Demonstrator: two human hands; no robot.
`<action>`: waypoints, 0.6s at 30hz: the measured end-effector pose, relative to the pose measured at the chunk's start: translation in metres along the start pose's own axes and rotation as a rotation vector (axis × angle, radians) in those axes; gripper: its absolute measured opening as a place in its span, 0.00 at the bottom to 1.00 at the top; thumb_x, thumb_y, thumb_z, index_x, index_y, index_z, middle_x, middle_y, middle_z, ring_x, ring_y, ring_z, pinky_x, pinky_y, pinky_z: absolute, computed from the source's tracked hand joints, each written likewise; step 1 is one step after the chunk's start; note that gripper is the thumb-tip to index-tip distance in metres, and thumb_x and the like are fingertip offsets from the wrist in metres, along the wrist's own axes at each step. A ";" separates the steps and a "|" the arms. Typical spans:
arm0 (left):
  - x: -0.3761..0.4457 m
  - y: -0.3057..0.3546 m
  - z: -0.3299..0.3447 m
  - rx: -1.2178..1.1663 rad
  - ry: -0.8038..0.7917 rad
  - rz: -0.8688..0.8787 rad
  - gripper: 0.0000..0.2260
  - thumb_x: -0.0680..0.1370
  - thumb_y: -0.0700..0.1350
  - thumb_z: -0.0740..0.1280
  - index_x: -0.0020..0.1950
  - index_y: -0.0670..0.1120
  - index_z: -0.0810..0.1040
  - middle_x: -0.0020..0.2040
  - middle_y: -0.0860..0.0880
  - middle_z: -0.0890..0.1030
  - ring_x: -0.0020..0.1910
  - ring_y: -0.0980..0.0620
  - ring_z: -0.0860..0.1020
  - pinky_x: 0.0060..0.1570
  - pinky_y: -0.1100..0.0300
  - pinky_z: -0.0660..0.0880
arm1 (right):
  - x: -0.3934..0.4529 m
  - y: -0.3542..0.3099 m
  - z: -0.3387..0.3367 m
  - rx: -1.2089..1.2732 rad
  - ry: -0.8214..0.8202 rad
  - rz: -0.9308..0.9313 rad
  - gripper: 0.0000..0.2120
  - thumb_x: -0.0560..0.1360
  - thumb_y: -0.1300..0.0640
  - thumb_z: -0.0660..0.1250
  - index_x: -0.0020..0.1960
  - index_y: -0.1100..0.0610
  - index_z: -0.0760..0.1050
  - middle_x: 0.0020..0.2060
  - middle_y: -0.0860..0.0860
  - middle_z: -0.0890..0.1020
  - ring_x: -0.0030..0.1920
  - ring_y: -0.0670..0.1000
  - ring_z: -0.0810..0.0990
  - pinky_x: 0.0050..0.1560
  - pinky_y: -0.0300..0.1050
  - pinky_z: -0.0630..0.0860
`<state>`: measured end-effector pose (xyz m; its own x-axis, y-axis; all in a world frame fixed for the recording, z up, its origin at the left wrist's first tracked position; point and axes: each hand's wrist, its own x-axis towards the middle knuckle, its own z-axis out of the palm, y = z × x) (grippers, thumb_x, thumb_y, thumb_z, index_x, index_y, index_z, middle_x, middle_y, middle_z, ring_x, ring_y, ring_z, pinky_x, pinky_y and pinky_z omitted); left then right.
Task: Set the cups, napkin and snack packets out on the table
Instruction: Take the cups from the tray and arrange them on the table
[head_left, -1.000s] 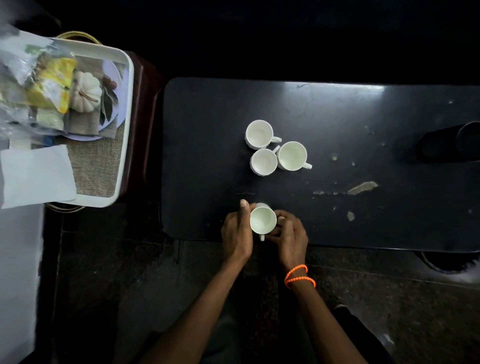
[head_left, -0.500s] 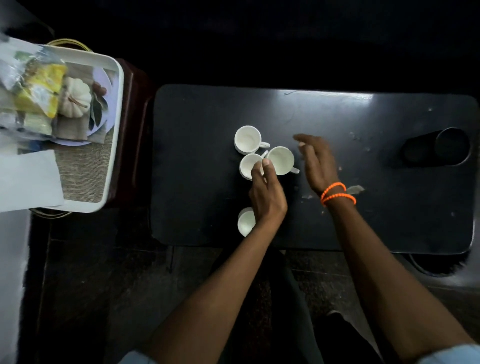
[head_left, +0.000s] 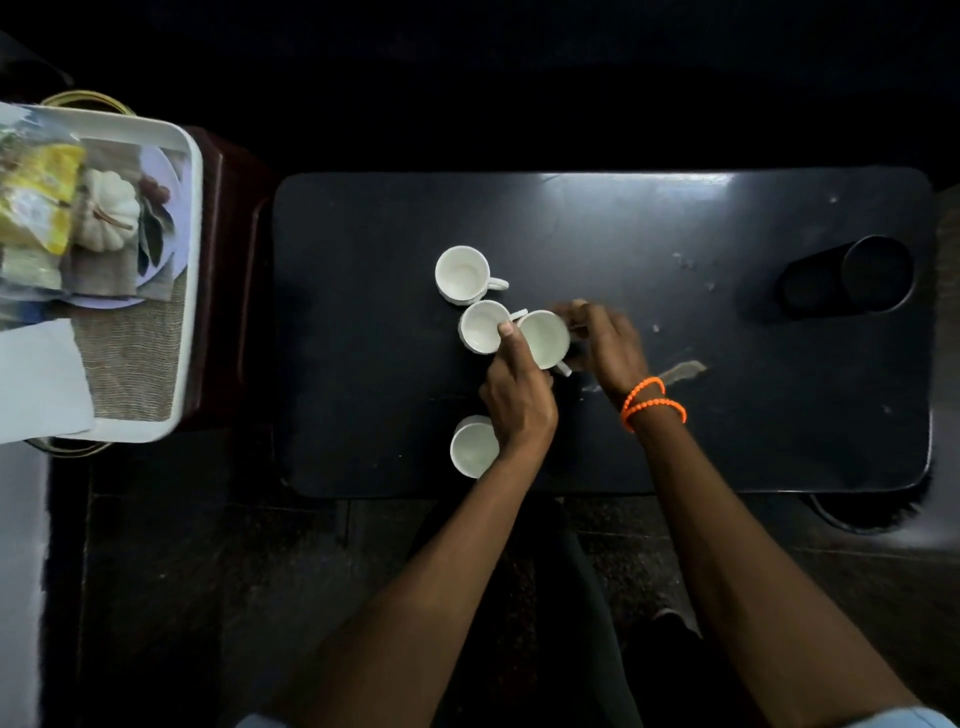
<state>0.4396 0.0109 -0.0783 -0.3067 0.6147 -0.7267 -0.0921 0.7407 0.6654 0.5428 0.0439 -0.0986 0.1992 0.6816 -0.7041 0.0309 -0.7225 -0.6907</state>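
Several white cups stand on the black table (head_left: 675, 249). One cup (head_left: 462, 273) is at the back, a second (head_left: 480, 327) just in front of it. A third cup (head_left: 543, 338) sits between my hands: my left hand (head_left: 519, 400) holds its left side and my right hand (head_left: 608, 345), with orange bracelets, grips its right side. Another cup (head_left: 470, 452) stands near the front edge, partly hidden by my left wrist. A white napkin (head_left: 41, 379) and yellow snack packets (head_left: 39, 208) lie on the white tray (head_left: 192, 260) at the left.
A dark cylinder (head_left: 852, 275) lies on the table's right end. The tray also holds a white pumpkin ornament (head_left: 109, 208), a plate and a woven mat. Scuff marks dot the tabletop right of my hands. Dark floor lies below the table.
My hands left the front cup on the table and reached to the cluster. My right hand has since closed in on the right-hand cup, and my left hand now touches it too.
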 end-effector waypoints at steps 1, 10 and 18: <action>-0.004 -0.003 0.000 0.013 0.002 -0.005 0.38 0.74 0.77 0.49 0.63 0.53 0.83 0.57 0.44 0.87 0.63 0.37 0.82 0.66 0.38 0.77 | -0.008 0.006 -0.004 0.030 0.012 0.013 0.21 0.71 0.41 0.59 0.48 0.50 0.87 0.49 0.50 0.88 0.53 0.53 0.86 0.53 0.59 0.84; -0.051 -0.040 -0.004 0.355 -0.131 0.088 0.37 0.79 0.72 0.46 0.69 0.51 0.80 0.62 0.45 0.86 0.61 0.42 0.84 0.64 0.46 0.78 | -0.066 0.074 -0.038 0.220 0.224 0.096 0.15 0.77 0.53 0.62 0.55 0.54 0.85 0.53 0.52 0.87 0.57 0.56 0.85 0.45 0.51 0.83; -0.077 -0.064 0.000 0.510 -0.202 0.089 0.25 0.86 0.60 0.50 0.69 0.51 0.81 0.58 0.43 0.87 0.60 0.45 0.85 0.61 0.47 0.78 | -0.095 0.111 -0.049 0.277 0.347 0.166 0.17 0.77 0.51 0.61 0.58 0.56 0.84 0.55 0.54 0.87 0.59 0.58 0.84 0.47 0.55 0.84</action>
<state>0.4686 -0.0836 -0.0648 -0.0995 0.6837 -0.7229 0.4118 0.6897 0.5956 0.5756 -0.1070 -0.1007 0.4963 0.4468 -0.7444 -0.2823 -0.7277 -0.6250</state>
